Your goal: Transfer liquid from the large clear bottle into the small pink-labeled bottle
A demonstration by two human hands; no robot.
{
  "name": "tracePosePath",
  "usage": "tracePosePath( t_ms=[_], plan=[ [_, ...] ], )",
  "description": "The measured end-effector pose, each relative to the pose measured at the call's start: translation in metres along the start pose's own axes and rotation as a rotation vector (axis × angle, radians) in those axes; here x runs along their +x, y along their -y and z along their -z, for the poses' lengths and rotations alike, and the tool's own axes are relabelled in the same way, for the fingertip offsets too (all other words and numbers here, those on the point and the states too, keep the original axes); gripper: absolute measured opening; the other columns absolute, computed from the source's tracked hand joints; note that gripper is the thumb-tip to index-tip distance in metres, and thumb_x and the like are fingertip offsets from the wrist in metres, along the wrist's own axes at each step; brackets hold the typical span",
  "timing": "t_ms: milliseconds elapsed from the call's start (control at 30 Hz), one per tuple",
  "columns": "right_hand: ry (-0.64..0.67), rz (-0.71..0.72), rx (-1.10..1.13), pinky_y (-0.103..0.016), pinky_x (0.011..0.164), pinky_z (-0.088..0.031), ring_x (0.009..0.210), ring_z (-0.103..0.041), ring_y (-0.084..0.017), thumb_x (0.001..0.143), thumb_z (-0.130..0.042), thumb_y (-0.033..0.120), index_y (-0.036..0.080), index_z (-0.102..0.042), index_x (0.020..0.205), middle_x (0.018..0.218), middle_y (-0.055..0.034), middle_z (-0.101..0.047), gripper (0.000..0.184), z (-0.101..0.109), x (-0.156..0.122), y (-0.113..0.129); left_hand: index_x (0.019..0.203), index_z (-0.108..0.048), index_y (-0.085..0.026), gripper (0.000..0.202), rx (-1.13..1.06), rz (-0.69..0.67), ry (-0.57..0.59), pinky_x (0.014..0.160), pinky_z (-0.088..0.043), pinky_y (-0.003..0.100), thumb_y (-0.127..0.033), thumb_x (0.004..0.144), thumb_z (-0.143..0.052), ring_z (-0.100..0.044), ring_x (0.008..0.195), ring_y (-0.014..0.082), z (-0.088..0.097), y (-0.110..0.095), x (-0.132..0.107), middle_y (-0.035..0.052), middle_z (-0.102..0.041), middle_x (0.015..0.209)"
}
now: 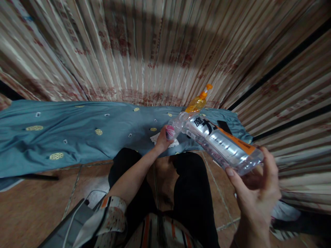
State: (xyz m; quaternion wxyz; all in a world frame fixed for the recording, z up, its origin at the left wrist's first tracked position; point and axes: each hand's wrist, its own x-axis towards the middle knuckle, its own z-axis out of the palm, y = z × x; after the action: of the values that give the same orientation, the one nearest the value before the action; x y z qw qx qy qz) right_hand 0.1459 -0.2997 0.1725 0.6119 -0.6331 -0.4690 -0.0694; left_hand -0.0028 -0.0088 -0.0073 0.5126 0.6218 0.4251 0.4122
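Note:
A large clear plastic bottle with a silver and orange label is held tilted across the front of me, its base toward the lower right. Around that base, the thumb and fingers of my right hand are closed. My left hand is closed at the opposite, narrower end, on a pink and white part that looks like a cap; I cannot make out its details. White tissue lies beneath my left hand. Behind the bottle stands an orange pump bottle, partly hidden.
A blue-green patterned cloth covers the long low surface ahead. A dark flat object, like a phone, lies on it at the right. Pleated curtains hang behind and at the right. A grey box-like object with a cable is at lower left.

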Motion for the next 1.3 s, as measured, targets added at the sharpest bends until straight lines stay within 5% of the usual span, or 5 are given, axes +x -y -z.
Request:
tracePosePath(
  t_ms=[1300],
  plan=[
    [0.015, -0.068, -0.014, -0.067, 0.112, -0.080, 0.130, -0.093, -0.043, 0.082, -0.121, 0.070, 0.032, -0.066, 0.187, 0.148, -0.0161, -0.092, 0.124, 0.001, -0.004, 0.000, 0.168, -0.074, -0.027, 0.107, 0.014, -0.015, 0.000, 0.158, -0.052, 0.070, -0.003, 0.069, -0.106, -0.073, 0.175, 0.0474, 0.000, 0.000, 0.000, 0.0153, -0.085, 0.169]
  ],
)
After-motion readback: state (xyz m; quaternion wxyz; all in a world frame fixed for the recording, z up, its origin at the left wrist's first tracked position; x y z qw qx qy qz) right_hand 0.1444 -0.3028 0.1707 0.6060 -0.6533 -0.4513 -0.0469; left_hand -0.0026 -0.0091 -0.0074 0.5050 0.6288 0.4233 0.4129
